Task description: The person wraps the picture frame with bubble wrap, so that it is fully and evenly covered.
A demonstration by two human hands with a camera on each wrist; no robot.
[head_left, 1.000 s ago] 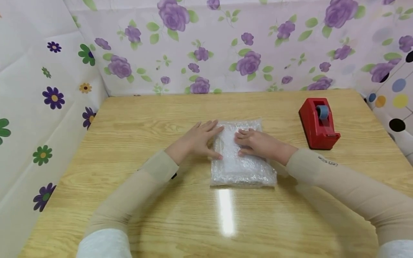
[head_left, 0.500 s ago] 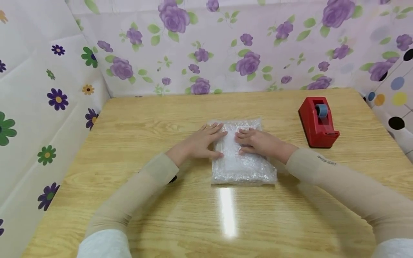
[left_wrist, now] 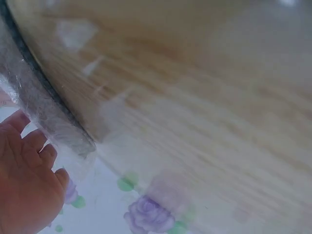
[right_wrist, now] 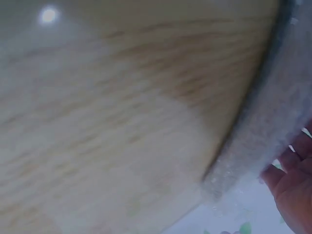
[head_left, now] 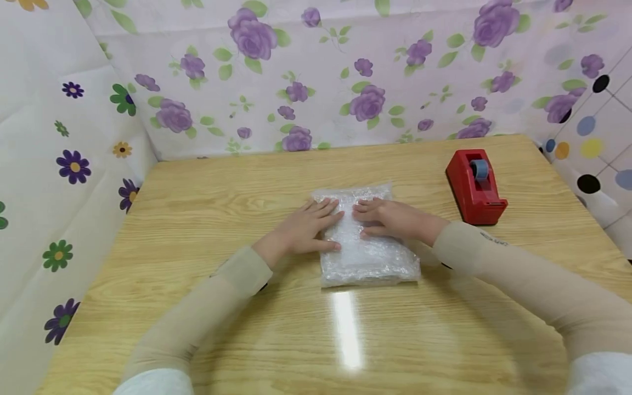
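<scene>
A flat rectangular package in clear bubble wrap [head_left: 367, 263] lies on the wooden table in the head view. What is inside the wrap is hidden. My left hand [head_left: 307, 227] rests on its left side, fingers spread and fairly straight, thumb pointing inward. On the right part of the top lies my right hand [head_left: 392, 218], its fingers extended toward the middle. Between the two hands a strip of the wrap shows. Both wrist views catch the package's side, with the left hand [left_wrist: 29, 175] and the right hand [right_wrist: 295, 180] at its edge.
A red tape dispenser [head_left: 476, 189] with a blue roll stands at the back right of the wooden table [head_left: 222, 186]. Flowered cloth [head_left: 326, 71] hangs behind the table, and patterned sheets flank both sides.
The head view has shifted slightly. My left hand has moved a little farther onto the wrap, its fingers lying flatter; the right hand stays in nearly the same spot on it.
</scene>
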